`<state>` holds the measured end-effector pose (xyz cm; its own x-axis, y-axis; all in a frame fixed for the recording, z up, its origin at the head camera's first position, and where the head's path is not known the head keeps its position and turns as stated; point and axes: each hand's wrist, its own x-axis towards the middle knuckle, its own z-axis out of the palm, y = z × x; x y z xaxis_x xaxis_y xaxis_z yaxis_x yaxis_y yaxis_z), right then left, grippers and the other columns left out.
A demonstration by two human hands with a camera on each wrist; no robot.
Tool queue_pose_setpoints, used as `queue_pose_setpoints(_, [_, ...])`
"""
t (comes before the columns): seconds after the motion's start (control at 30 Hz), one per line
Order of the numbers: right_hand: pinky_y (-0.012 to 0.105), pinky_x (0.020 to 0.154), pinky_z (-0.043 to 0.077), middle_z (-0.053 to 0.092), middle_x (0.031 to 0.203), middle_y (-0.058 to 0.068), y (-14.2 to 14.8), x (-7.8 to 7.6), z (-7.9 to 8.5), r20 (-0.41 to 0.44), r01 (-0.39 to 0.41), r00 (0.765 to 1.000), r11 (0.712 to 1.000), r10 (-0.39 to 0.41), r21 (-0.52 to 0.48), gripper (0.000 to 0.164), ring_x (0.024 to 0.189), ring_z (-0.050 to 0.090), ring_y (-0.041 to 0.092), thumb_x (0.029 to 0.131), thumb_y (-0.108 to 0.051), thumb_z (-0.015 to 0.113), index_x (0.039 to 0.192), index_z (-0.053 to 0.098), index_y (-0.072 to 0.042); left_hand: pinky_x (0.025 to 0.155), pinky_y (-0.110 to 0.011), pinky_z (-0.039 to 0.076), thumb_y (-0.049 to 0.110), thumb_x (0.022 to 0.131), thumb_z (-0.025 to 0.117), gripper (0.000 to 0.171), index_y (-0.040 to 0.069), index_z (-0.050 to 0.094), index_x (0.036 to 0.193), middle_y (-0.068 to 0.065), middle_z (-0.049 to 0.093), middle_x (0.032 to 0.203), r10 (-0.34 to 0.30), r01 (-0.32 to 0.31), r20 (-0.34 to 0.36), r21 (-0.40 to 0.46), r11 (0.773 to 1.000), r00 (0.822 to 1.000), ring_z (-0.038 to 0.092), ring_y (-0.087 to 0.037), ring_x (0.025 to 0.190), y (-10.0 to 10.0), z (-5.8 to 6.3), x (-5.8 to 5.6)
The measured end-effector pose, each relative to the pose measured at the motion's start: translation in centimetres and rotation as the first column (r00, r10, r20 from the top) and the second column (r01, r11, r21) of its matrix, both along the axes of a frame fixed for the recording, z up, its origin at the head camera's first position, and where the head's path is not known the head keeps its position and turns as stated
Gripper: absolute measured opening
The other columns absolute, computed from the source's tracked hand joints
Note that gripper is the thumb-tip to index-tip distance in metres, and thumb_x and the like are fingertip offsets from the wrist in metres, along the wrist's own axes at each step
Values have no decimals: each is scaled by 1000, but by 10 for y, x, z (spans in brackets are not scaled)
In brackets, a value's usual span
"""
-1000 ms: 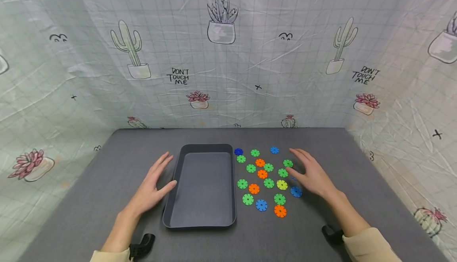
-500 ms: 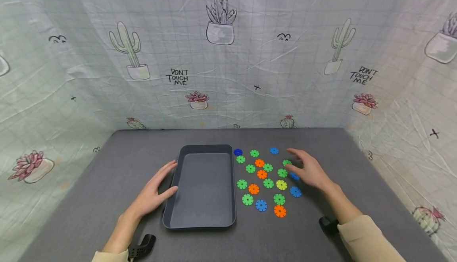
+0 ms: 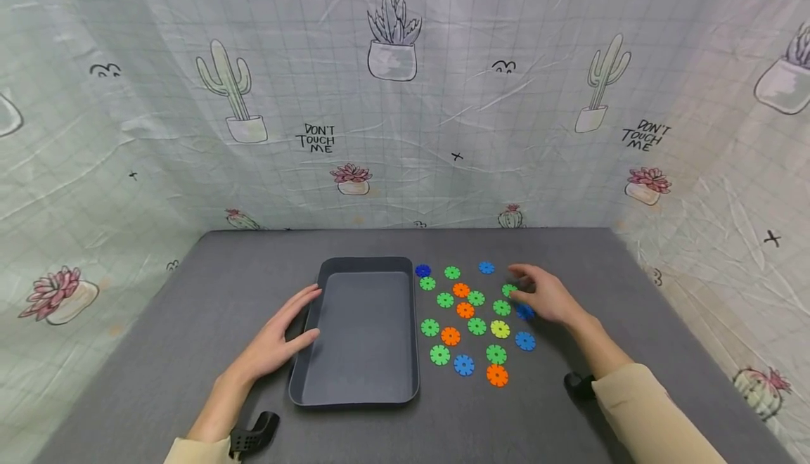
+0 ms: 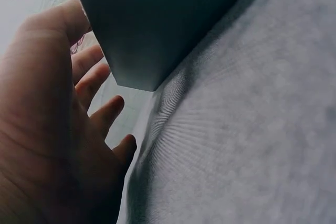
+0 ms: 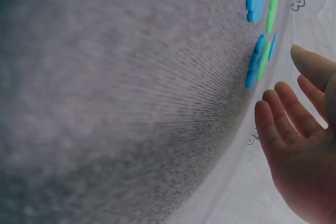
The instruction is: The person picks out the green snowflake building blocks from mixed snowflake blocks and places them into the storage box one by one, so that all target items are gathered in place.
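Observation:
My left hand (image 3: 272,341) is at the left side of a dark grey rectangular tray (image 3: 354,337), thumb and fingertips right at its rim. In the left wrist view its fingers are spread along the tray wall (image 4: 142,30). Right of the tray, several flat notched plastic discs lie loose: green (image 3: 477,326), orange (image 3: 451,336), blue (image 3: 464,365), a dark blue one (image 3: 422,271) and a yellow one (image 3: 500,329). My right hand (image 3: 547,295) hovers over the right edge of this group, fingers relaxed and holding nothing, near a green disc (image 3: 509,291) and a blue disc (image 3: 525,311).
The dark grey tabletop (image 3: 253,260) carries the tray and discs. Behind it hangs a pale curtain (image 3: 443,112) printed with cacti. A black wrist strap mount (image 3: 256,434) sits on the left wrist, another black mount (image 3: 579,387) on the right.
My left hand has moved right to the tray's rim. My right hand has lowered slightly toward the discs, its fingers drawing closer together. The tray and discs have stayed in place.

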<state>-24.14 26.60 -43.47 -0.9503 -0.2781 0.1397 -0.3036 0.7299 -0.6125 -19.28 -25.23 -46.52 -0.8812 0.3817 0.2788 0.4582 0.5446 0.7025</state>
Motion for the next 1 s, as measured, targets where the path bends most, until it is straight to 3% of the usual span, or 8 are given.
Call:
queue_pose_setpoints(0.6, [54,91,48,58,124,28,-9,-12,-3,72,-3,997,995,-3,95,40,108,58,42,94,-4,70,130,59,10,107,-71,23,30,97,70,66,11,42,155,-7,24,166,6,-5,53,-31,1000,999,21,-39,149,-1,-2,-4])
queue_pose_setpoints(1.0, [52,88,50,64,111,22,-11,-16,-3,86,10,996,993,-20,115,29,100,59,38,93,-1,71,119,65,11,108,-69,24,31,97,70,68,8,42,154,-8,23,166,-9,10,48,-17,1000,999,21,-40,149,1,-5,-5])
